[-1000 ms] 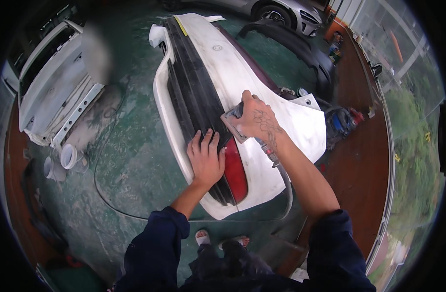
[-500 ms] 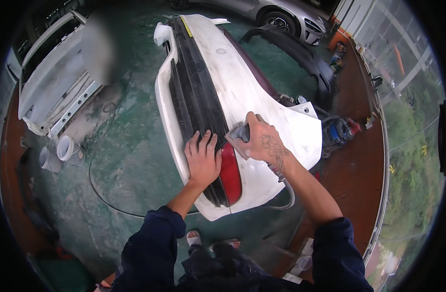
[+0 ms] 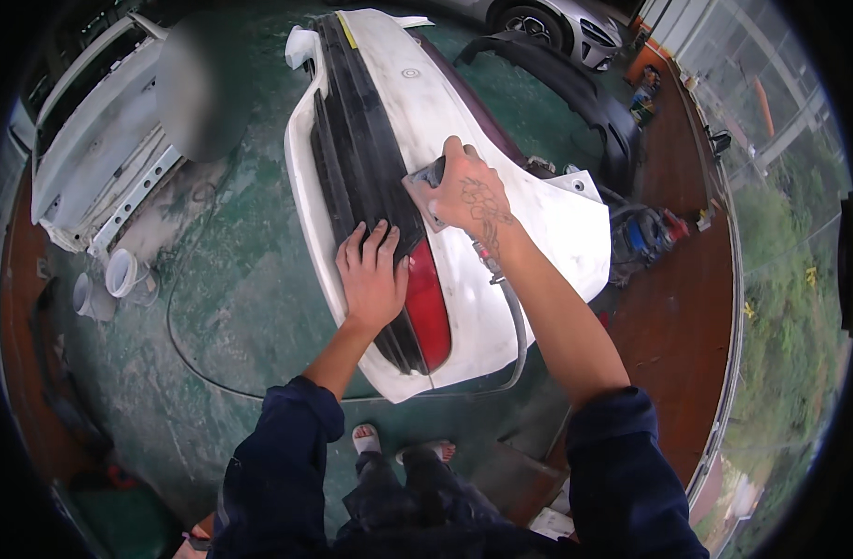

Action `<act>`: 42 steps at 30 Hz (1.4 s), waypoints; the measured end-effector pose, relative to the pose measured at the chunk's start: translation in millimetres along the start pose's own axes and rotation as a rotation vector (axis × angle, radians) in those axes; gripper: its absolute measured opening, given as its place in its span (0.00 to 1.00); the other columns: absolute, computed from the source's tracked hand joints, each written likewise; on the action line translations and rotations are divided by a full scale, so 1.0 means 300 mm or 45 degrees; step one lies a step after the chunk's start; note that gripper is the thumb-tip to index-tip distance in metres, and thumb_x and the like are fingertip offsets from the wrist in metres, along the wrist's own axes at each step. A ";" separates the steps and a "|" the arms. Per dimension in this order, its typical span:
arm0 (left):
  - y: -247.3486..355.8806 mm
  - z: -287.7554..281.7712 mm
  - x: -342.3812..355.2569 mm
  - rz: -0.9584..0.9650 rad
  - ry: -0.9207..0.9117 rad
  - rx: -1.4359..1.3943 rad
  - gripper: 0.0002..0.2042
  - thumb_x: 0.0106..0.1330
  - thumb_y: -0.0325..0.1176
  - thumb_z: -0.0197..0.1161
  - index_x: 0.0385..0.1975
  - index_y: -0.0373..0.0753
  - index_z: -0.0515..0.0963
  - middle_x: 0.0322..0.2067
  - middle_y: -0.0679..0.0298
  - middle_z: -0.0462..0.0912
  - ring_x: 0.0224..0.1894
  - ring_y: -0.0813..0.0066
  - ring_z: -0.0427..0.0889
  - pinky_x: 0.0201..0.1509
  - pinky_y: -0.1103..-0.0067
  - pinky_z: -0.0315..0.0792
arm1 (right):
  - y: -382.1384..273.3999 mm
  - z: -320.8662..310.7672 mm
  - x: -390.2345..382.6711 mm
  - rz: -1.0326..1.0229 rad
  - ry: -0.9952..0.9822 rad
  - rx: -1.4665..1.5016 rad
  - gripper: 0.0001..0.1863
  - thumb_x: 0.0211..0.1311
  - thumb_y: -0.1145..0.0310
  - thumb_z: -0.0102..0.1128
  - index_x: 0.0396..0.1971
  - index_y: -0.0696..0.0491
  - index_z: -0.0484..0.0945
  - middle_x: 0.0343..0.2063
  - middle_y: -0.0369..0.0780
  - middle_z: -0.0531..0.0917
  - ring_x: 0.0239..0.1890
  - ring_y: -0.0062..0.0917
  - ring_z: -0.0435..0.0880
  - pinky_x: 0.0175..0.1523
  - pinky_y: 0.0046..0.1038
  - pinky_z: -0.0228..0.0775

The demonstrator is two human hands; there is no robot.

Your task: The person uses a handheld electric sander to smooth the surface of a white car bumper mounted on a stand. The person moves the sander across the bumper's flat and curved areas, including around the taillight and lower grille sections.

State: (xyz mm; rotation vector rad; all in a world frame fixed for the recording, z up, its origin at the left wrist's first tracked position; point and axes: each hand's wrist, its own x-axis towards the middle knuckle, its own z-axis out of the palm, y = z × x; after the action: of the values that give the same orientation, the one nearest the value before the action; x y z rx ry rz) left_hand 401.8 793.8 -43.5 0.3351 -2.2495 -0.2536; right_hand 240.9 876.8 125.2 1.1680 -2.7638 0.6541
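A white car bumper (image 3: 529,252) lies lengthwise before me, with a black ribbed panel (image 3: 352,130) along its left part and a red lens (image 3: 429,312) near its close end. My right hand (image 3: 473,196) is wrapped round an air sander (image 3: 428,180), whose flat pad rests on the white surface at the black panel's edge. From the sander a grey hose (image 3: 519,326) hangs past my wrist and off the bumper's near end. My left hand (image 3: 374,278) lies spread on the black panel, just left of the red lens. Its fingers hold nothing.
On the left stand a whitish car body panel (image 3: 100,130) and white buckets (image 3: 123,275). A dark bumper (image 3: 575,93) lies beyond at the right, near a silver car (image 3: 589,37). A red-and-blue machine (image 3: 650,233) sits beside the bumper. The hose loops over the green floor (image 3: 212,307).
My right hand and the sander have moved farther up the bumper, away from the red lens. My left hand stays on the black panel. The whole view has shifted slightly.
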 end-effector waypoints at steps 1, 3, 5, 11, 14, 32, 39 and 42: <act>-0.007 -0.004 -0.003 -0.003 -0.002 0.010 0.26 0.70 0.35 0.65 0.68 0.39 0.74 0.69 0.56 0.73 0.73 0.46 0.65 0.76 0.50 0.54 | -0.004 0.005 -0.064 0.023 0.015 0.015 0.30 0.61 0.54 0.75 0.50 0.61 0.73 0.44 0.56 0.83 0.43 0.53 0.90 0.47 0.46 0.85; -0.014 -0.007 0.000 0.000 0.005 0.012 0.26 0.70 0.35 0.66 0.68 0.39 0.73 0.69 0.56 0.73 0.73 0.46 0.65 0.76 0.50 0.54 | 0.000 0.005 -0.196 0.070 0.027 0.037 0.29 0.62 0.54 0.76 0.48 0.61 0.72 0.43 0.54 0.82 0.40 0.53 0.90 0.43 0.46 0.86; -0.019 -0.003 -0.008 -0.001 0.000 0.015 0.26 0.70 0.34 0.65 0.68 0.39 0.73 0.70 0.56 0.72 0.73 0.46 0.65 0.77 0.50 0.53 | 0.030 0.045 -0.338 0.062 0.049 0.062 0.29 0.61 0.55 0.76 0.47 0.60 0.72 0.43 0.53 0.80 0.38 0.53 0.89 0.39 0.45 0.85; -0.001 -0.014 0.005 0.001 -0.026 0.026 0.26 0.71 0.36 0.64 0.68 0.38 0.73 0.70 0.55 0.72 0.73 0.44 0.64 0.77 0.48 0.53 | 0.205 0.216 -0.760 0.093 0.244 -0.015 0.27 0.58 0.58 0.78 0.48 0.57 0.75 0.40 0.49 0.78 0.35 0.48 0.87 0.34 0.46 0.83; 0.005 -0.002 -0.003 -0.001 -0.012 0.011 0.25 0.72 0.36 0.63 0.68 0.38 0.73 0.70 0.54 0.72 0.73 0.44 0.65 0.76 0.47 0.53 | 0.300 0.239 -0.829 0.076 0.367 -0.108 0.26 0.57 0.58 0.80 0.47 0.55 0.75 0.39 0.48 0.77 0.33 0.47 0.86 0.31 0.46 0.82; -0.022 0.007 -0.010 0.022 0.021 0.000 0.25 0.72 0.36 0.63 0.68 0.39 0.74 0.70 0.56 0.73 0.72 0.45 0.66 0.76 0.50 0.53 | 0.144 -0.079 -0.164 0.191 0.035 -0.123 0.30 0.59 0.60 0.78 0.52 0.60 0.71 0.50 0.59 0.80 0.44 0.58 0.89 0.50 0.48 0.85; -0.022 0.008 -0.012 0.046 0.018 0.034 0.26 0.72 0.36 0.63 0.69 0.39 0.72 0.70 0.55 0.73 0.73 0.45 0.66 0.76 0.49 0.53 | 0.371 0.164 -0.744 0.264 0.267 -0.024 0.29 0.56 0.63 0.78 0.51 0.57 0.71 0.45 0.51 0.75 0.37 0.53 0.86 0.38 0.49 0.84; -0.015 0.008 -0.002 0.061 0.041 0.048 0.25 0.72 0.37 0.62 0.69 0.39 0.72 0.70 0.54 0.73 0.73 0.44 0.66 0.76 0.49 0.53 | 0.464 0.263 -0.920 0.211 0.319 -0.047 0.30 0.55 0.61 0.79 0.52 0.55 0.72 0.45 0.49 0.76 0.39 0.50 0.86 0.37 0.48 0.83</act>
State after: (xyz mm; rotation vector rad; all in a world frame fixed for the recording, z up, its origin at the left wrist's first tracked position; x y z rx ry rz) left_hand 401.1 789.8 -46.6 0.3031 -2.2300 -0.1800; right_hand 346.9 1115.5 -58.1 0.7940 -2.6631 0.7076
